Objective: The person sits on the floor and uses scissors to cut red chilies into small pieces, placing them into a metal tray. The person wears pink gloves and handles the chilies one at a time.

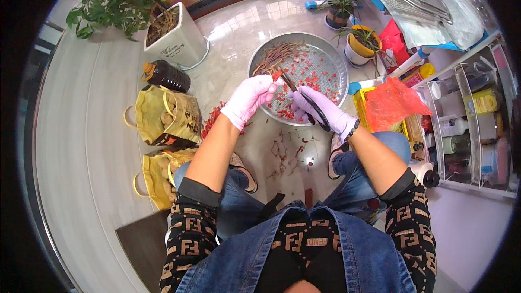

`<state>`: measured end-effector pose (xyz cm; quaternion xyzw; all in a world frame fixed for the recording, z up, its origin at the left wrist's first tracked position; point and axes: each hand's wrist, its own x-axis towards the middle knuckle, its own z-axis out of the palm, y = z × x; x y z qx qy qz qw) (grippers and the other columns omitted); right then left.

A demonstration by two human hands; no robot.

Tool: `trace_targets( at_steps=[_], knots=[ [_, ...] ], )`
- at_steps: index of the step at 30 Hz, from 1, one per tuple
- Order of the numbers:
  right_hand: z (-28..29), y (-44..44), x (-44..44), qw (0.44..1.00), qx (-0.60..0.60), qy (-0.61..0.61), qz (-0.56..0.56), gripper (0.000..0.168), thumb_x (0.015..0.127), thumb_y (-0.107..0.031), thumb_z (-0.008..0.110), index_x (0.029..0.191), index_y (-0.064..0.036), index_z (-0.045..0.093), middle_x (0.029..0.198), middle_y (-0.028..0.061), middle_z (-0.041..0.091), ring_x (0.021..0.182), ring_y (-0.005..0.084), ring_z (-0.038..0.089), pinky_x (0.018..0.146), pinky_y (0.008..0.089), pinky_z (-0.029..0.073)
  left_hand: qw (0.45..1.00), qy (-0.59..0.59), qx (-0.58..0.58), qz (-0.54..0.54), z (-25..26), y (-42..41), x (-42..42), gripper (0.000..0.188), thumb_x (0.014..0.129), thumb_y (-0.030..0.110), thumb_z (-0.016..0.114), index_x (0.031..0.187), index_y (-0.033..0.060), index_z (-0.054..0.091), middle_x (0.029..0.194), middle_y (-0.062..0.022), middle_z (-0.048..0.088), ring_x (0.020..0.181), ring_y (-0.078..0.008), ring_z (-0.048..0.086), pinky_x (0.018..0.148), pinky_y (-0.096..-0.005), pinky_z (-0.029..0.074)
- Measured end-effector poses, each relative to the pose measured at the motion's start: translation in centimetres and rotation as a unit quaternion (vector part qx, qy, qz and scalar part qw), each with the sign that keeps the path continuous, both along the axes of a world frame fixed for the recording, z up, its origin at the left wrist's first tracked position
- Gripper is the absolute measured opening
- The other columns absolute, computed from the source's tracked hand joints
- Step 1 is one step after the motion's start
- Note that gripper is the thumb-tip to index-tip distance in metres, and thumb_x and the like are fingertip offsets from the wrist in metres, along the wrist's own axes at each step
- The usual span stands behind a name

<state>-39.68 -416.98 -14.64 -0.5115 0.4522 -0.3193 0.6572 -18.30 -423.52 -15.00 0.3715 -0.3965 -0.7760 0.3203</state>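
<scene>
My left hand (pixel 254 97), in a thin pale glove, pinches a red chili pepper (pixel 277 75) by its fingertips. My right hand (pixel 321 110), gloved likewise, grips black-handled scissors (pixel 290 81), whose blades reach up beside the chili. Both hands hang over the near part of a round metal pan (pixel 344 85) with a patterned bottom. Cut red chili pieces (pixel 311 79) lie scattered inside it, and a heap of thin brown root-like strands (pixel 281 55) rests at its far left. Whole red chilies (pixel 212 120) are piled on the floor, partly hidden by my left forearm.
Chili stems and bits (pixel 285 146) litter the floor between my feet. Yellow bags (pixel 169 116) of potato-like produce and a dark bottle (pixel 169 76) stand left. Behind are a white planter (pixel 179 40) and a yellow-white flowerpot (pixel 360 47). A yellow crate (pixel 360 101) and loaded shelves (pixel 464 130) flank my right.
</scene>
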Motion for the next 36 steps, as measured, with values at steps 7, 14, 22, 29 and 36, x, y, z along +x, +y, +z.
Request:
trace_targets(
  at_steps=[7, 14, 22, 29, 36],
  knots=[
    [-0.4, -0.4, -0.1, 0.997, -0.073, 0.023, -0.026, 0.027, 0.095, -0.032, 0.047, 0.101, -0.006, 0.052, 0.071, 0.0006, 0.054, 0.058, 0.0086, 0.053, 0.05, 0.0224, 0.042, 1.0, -0.004, -0.002, -0.008, 0.6, 0.1, -1.5, 0.019, 0.09, 0.015, 0.055, 0.099, -0.0014, 0.062, 0.079, -0.0003, 0.061, 0.066, -0.0063, 0.055, 0.06, -0.0178, 0.048],
    [1.5, -0.1, 0.2, 0.994, -0.054, 0.053, -0.075, 0.03, 0.095, -0.034, 0.048, 0.096, -0.005, 0.053, 0.065, 0.001, 0.051, 0.051, 0.009, 0.05, 0.047, 0.0239, 0.04, 1.0, 0.014, 0.02, 0.015, 0.5, 0.3, -2.2, 0.017, 0.09, 0.01, 0.054, 0.101, -0.0005, 0.061, 0.083, -0.0011, 0.062, 0.069, -0.0077, 0.057, 0.066, -0.0199, 0.049],
    [-2.0, -0.8, -0.6, 0.988, -0.095, 0.016, -0.122, 0.031, 0.093, -0.033, 0.053, 0.081, -0.005, 0.053, 0.057, 0.0024, 0.048, 0.046, 0.0108, 0.048, 0.045, 0.0282, 0.039, 1.0, 0.013, 0.005, 0.005, 1.1, -0.3, -2.4, 0.014, 0.088, 0.01, 0.057, 0.096, -0.0006, 0.063, 0.081, -0.0015, 0.062, 0.068, -0.0081, 0.057, 0.066, -0.0215, 0.049],
    [0.9, 0.3, -0.9, 0.996, 0.016, -0.001, -0.092, 0.041, 0.093, -0.046, 0.047, 0.091, -0.005, 0.055, 0.065, 0.0005, 0.052, 0.051, 0.0108, 0.051, 0.047, 0.0253, 0.042, 0.914, -0.28, -0.262, 0.135, 0.5, -0.2, -2.9, 0.009, 0.084, 0.011, 0.062, 0.087, 0.0031, 0.064, 0.073, -0.0014, 0.061, 0.064, -0.01, 0.056, 0.06, -0.0239, 0.046],
    [-0.1, 0.2, -0.5, 0.998, 0.027, 0.039, -0.037, 0.047, 0.094, -0.054, 0.037, 0.106, -0.012, 0.052, 0.082, -0.0025, 0.055, 0.068, 0.0073, 0.053, 0.06, 0.0212, 0.043, 0.68, -0.41, -0.57, 0.213, 0.7, 1.2, -4.8, 0.005, 0.077, 0.01, 0.064, 0.08, 0.0077, 0.061, 0.075, -0.0115, 0.06, 0.068, -0.0279, 0.06, 0.061, -0.0366, 0.048]
  ],
)
